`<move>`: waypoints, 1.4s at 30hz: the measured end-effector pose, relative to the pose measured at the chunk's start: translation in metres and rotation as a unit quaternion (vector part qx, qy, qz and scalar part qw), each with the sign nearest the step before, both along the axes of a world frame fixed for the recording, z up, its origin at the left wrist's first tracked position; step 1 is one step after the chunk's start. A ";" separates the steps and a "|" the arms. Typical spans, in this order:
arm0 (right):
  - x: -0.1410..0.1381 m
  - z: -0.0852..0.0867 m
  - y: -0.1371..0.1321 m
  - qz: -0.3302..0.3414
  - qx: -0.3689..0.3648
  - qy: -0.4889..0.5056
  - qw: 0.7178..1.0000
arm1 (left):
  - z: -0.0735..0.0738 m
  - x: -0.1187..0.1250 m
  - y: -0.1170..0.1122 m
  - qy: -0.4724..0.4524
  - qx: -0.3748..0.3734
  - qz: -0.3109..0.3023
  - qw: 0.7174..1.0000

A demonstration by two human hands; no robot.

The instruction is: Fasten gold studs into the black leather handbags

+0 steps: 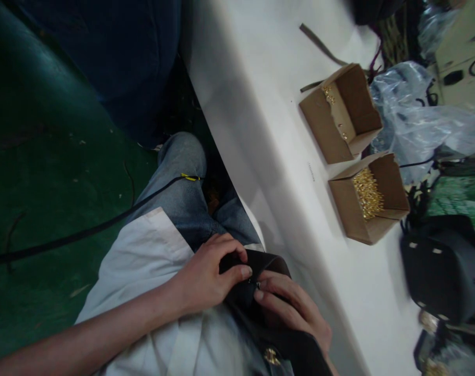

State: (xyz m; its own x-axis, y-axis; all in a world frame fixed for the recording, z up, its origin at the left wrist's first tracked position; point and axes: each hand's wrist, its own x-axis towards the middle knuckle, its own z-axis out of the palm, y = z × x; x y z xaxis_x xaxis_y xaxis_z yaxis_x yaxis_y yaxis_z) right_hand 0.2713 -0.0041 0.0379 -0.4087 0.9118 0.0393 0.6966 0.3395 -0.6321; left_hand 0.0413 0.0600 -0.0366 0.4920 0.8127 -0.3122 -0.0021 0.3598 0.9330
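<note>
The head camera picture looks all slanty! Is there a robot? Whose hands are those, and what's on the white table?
No robot here, just a person's two bare hands. There is only one picture, from a camera worn on that person's head, looking forward and down. The left hand and the right hand both hold a black piece that looks bendy; I can't tell exactly what it is. On the white table stand two open cardboard boxes. One has lots of little gold pieces, the other only a few. Beyond them is crinkly clear plastic.
</note>
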 end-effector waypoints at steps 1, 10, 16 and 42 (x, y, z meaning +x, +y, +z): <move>-0.002 0.001 -0.003 -0.018 0.000 -0.008 1.000 | 0.000 0.001 0.000 0.006 0.001 -0.002 1.000; -0.009 0.000 0.010 -0.107 -0.057 -0.014 0.992 | 0.000 0.010 0.000 0.050 -0.017 -0.014 0.999; -0.007 -0.002 0.009 -0.104 -0.029 -0.032 0.994 | 0.003 0.008 0.001 0.042 -0.034 -0.010 0.999; -0.021 -0.014 -0.011 -0.119 0.000 -0.097 0.988 | 0.045 -0.005 0.007 0.225 0.074 -0.111 0.965</move>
